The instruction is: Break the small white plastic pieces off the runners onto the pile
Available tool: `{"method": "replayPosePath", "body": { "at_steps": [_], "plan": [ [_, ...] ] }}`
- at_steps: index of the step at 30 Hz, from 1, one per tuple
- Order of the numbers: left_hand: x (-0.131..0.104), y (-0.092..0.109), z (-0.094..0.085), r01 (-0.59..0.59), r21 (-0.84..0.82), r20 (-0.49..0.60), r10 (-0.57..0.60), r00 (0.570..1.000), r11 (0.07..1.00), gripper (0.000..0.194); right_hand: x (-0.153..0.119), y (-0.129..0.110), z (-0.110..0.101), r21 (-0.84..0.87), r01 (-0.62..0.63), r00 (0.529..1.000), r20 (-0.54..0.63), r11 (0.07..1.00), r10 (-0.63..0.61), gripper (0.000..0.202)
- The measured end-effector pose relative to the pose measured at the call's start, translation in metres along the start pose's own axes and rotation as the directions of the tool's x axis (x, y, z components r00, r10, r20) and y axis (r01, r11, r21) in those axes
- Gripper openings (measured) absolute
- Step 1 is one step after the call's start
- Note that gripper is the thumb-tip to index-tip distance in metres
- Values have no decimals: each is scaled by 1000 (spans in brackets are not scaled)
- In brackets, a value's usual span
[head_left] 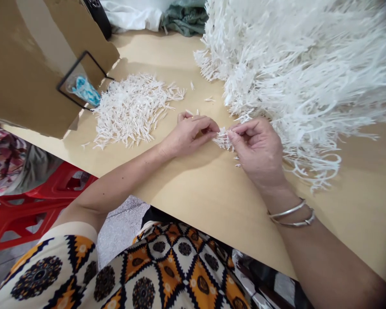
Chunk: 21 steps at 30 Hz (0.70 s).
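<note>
While hands (223, 139) pinch white strips (223, 139), table (196, 193)

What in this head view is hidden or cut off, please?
- Head view: the small white plastic cluster is partly covered by the left hand and right hand.
- The big white pile runs off the top and right edges.
- The blue item sits half behind the cardboard box.
</note>
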<state>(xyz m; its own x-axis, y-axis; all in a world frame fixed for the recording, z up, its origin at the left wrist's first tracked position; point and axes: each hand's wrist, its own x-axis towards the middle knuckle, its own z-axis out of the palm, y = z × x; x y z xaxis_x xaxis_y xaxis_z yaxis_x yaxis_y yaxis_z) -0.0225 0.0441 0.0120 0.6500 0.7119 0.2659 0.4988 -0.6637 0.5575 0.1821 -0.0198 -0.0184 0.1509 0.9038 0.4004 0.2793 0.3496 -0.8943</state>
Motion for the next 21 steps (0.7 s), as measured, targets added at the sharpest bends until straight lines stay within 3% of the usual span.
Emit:
{"method": "replayPosePath", "body": {
  "at_steps": [6,9,13,16,18,21],
  "plan": [
    [-1,10,10,74,156,-100,-59,993,985,14,2,1,2,-62,39,995,92,997,-34,14],
    [2,6,14,139,222,-161,-104,981,965,15,-2,-8,5,-59,46,992,116,997,-39,13],
    [6,-27,6,351,121,-350,-291,890,928,10,-13,-24,11,-56,55,985,169,997,-44,8],
    [5,-45,-2,347,49,-441,-291,849,937,9,-14,-23,13,-48,51,996,72,998,-48,7],
    [3,-42,-5,339,62,-481,-269,834,939,20,-9,-15,12,14,22,999,-34,1000,-21,12],
    [1,-22,-8,279,133,-424,-200,883,951,31,-2,-6,10,96,-14,990,-142,995,28,21]
  ]
}}
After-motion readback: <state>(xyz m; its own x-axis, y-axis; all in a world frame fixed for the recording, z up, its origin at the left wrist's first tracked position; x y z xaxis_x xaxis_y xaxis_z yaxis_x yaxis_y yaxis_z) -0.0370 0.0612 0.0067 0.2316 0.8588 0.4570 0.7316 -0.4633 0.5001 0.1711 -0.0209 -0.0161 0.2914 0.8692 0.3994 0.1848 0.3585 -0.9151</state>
